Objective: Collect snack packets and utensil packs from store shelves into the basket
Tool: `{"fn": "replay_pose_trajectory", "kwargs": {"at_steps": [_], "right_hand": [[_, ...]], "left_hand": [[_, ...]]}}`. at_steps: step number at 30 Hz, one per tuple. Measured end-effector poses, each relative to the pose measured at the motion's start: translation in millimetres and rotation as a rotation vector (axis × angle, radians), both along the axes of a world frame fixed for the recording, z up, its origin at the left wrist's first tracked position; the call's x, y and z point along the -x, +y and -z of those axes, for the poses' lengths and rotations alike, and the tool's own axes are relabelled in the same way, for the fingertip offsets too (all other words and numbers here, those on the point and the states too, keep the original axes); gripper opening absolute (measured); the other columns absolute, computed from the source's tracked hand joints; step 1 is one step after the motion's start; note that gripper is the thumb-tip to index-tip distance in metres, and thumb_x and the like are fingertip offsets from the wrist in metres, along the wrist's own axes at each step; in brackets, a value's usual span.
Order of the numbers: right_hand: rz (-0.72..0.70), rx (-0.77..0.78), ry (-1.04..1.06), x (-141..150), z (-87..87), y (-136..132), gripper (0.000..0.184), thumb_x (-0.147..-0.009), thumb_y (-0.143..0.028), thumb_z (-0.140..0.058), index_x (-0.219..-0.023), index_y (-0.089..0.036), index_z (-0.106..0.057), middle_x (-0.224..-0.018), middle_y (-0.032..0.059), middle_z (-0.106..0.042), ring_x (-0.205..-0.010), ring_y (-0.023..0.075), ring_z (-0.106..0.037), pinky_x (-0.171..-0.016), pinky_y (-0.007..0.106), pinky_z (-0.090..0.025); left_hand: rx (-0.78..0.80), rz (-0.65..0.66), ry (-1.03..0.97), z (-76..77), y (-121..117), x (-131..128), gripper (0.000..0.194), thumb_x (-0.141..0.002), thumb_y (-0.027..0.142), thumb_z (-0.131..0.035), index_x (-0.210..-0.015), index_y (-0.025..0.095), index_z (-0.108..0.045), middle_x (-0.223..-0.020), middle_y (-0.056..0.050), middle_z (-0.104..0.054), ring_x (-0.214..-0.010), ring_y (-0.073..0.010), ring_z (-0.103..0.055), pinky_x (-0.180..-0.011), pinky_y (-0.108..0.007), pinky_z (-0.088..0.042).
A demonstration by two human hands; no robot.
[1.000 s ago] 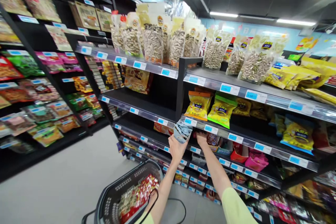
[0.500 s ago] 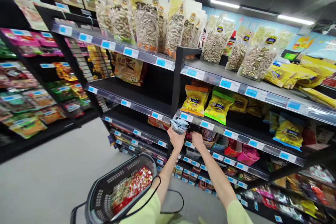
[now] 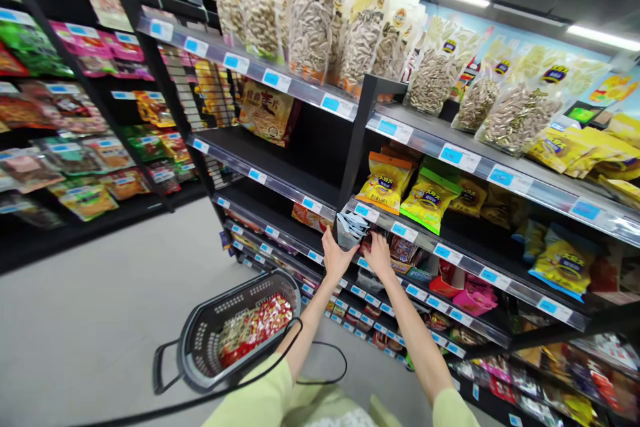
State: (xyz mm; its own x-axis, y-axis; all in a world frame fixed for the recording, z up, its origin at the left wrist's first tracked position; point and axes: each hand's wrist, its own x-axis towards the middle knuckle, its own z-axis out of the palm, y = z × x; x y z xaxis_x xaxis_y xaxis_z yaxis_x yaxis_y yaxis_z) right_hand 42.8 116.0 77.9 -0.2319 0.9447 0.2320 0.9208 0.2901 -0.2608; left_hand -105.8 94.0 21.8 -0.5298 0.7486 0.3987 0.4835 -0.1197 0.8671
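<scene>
Head view: the left hand (image 3: 336, 257) is clamped on the lower part of a fanned bundle of thin, pale blue-grey packets (image 3: 351, 228), which sits at its 1 o'clock, just in front of the black shelf upright. The right hand (image 3: 379, 255) is apart from it, at 3 o'clock, its fingers bent in at the front of a black metal shelf with a blue-and-white price-label strip (image 3: 417, 291); whether they grip anything there cannot be told.

The bundle looks light and rather soft, its upper edges loose and likely to slide over one another (whether a carton backs them is too small to tell). A hold low down, with thumb and fingers pressing from both sides, should keep the stack together; pinching only the top edges could let inner packets slip out, and a hard squeeze may crease them.

From the right hand, a plump yellow bag with green trim (image 3: 431, 199) lies at 2 o'clock, one shelf higher, with an orange-trimmed yellow bag (image 3: 385, 181) beside it. At the left hand's 8 o'clock stands a dark grey perforated plastic basket (image 3: 203, 340) holding shiny red-and-gold packages (image 3: 273, 312).
</scene>
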Motion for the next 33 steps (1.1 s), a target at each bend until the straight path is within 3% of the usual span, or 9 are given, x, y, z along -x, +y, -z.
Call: {"fn": "replay_pose_trajectory", "kwargs": {"at_steps": [5,9,11,14,18,22,26,29,33], "right_hand": [[-0.105,-0.087,0.081,21,-8.8,-30,0.035,-0.101,-0.030,-0.045,-0.131,-0.017,-0.058,-0.130,0.0135,-0.063,-0.123,0.0275,-0.053,-0.106,0.041,-0.044],[-0.041,-0.178,0.197,42,3.4,-54,0.050,-0.101,-0.045,-0.046,-0.136,-0.010,-0.053,-0.128,0.0216,-0.063,-0.121,0.0342,-0.055,-0.105,0.051,-0.044],[0.052,-0.245,0.327,43,11.7,-53,0.064,-0.095,-0.056,-0.056,-0.137,-0.009,-0.052,-0.124,0.0230,-0.064,-0.116,0.0357,-0.060,-0.103,0.052,-0.047],[0.114,-0.241,0.505,42,26.8,-26,0.073,-0.084,-0.067,-0.066,-0.129,-0.011,-0.056,-0.117,0.0219,-0.066,-0.102,0.0328,-0.069,-0.095,0.049,-0.055],[0.140,-0.118,0.781,47,48.9,16,0.074,-0.076,-0.070,-0.072,-0.122,-0.017,-0.048,-0.100,0.0122,-0.069,-0.078,0.0256,-0.073,-0.072,0.042,-0.064],[0.213,-0.147,0.946,55,62.2,25,0.073,-0.072,-0.068,-0.075,-0.115,-0.025,-0.036,-0.094,0.0038,-0.065,-0.067,0.0233,-0.072,-0.064,0.046,-0.066],[0.297,-0.228,0.956,61,73.9,-2,0.070,-0.070,-0.064,-0.079,-0.108,-0.028,-0.034,-0.096,0.0020,-0.062,-0.085,0.0262,-0.075,-0.080,0.052,-0.068],[0.366,-0.165,0.886,66,83.0,-37,0.060,-0.076,-0.065,-0.074,-0.106,-0.029,-0.035,-0.101,0.0052,-0.061,-0.096,0.0300,-0.075,-0.084,0.055,-0.067],[0.382,-0.061,0.815,86,99.3,-84,0.042,-0.086,-0.060,-0.060,-0.105,-0.029,-0.039,-0.098,0.0128,-0.063,-0.095,0.0374,-0.075,-0.081,0.060,-0.064]], "left_hand": [[-0.059,0.086,0.002,25.1,-54,-4,0.080,-0.095,0.033,-0.059,-0.162,0.018,-0.018,-0.157,-0.022,-0.035,-0.150,-0.0339,-0.035,-0.120,-0.056,-0.036],[-0.017,0.140,-0.046,63.1,-126,-26,0.073,-0.094,0.019,-0.052,-0.160,0.020,-0.021,-0.157,-0.020,-0.037,-0.149,-0.0305,-0.036,-0.123,-0.056,-0.032],[0.035,0.154,-0.091,79.5,-156,-33,0.077,-0.090,0.015,-0.053,-0.160,0.020,-0.021,-0.156,-0.019,-0.037,-0.148,-0.0303,-0.036,-0.123,-0.056,-0.033],[0.105,0.208,-0.169,95.7,-188,-27,0.077,-0.086,0.013,-0.056,-0.157,0.021,-0.027,-0.153,-0.017,-0.040,-0.144,-0.0289,-0.041,-0.121,-0.054,-0.037],[0.155,0.228,-0.244,103.9,-208,1,0.072,-0.082,0.010,-0.056,-0.150,0.021,-0.037,-0.144,-0.015,-0.047,-0.134,-0.0267,-0.050,-0.117,-0.051,-0.043],[0.232,0.284,-0.262,106.0,-216,35,0.071,-0.083,0.011,-0.056,-0.151,0.021,-0.036,-0.141,-0.014,-0.049,-0.132,-0.0261,-0.052,-0.115,-0.048,-0.045],[0.355,0.352,-0.274,113.9,-225,72,0.068,-0.083,0.013,-0.057,-0.148,0.019,-0.040,-0.140,-0.014,-0.052,-0.129,-0.0260,-0.055,-0.113,-0.047,-0.047],[0.411,0.363,-0.300,122.7,-232,98,0.066,-0.082,0.013,-0.058,-0.146,0.019,-0.043,-0.140,-0.014,-0.052,-0.127,-0.0268,-0.057,-0.112,-0.047,-0.048],[0.489,0.329,-0.337,134.0,-243,125,0.060,-0.083,0.014,-0.057,-0.142,0.019,-0.048,-0.137,-0.015,-0.053,-0.125,-0.0290,-0.058,-0.111,-0.050,-0.048]]}}
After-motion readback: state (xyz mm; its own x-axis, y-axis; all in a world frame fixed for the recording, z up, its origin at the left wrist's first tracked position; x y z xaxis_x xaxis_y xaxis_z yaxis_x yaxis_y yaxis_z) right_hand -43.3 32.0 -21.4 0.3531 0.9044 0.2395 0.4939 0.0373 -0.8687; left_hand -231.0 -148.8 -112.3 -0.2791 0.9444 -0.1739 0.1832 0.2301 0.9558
